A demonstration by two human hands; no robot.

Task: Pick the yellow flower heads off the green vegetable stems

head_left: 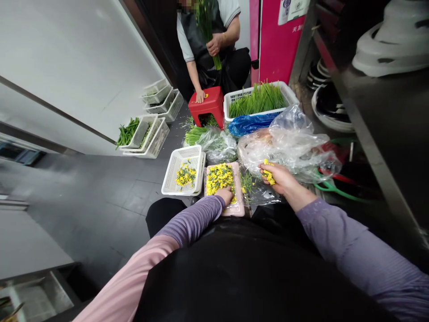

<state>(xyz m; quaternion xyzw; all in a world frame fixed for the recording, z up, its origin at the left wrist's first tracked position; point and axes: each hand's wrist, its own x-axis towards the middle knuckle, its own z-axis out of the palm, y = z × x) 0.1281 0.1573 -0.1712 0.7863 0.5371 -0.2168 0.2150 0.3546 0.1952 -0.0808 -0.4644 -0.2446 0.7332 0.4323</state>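
A pink tray [240, 192] full of small yellow flowers [219, 176] lies in front of my knees. My left hand [225, 194] rests at its near side, fingers curled together among the blossoms; the fingertips are partly hidden. To the right, above a clear plastic sheet [268, 194], my right hand [279, 179] is closed around a small bunch of yellow flowers [268, 172]. Left of the tray stands a white basket [166, 179] with more yellow flowers on its bottom. Green stem scraps [247, 182] lie on the plastic between tray and right hand.
Across from me a person [214, 44] holds a bunch of long green stems [205, 22], one hand on a red stool [209, 100]. Green stalks fill a white basket [228, 100]. Plastic bags [288, 143], stacked baskets [162, 138] and a metal shelf [375, 156] surround the spot.
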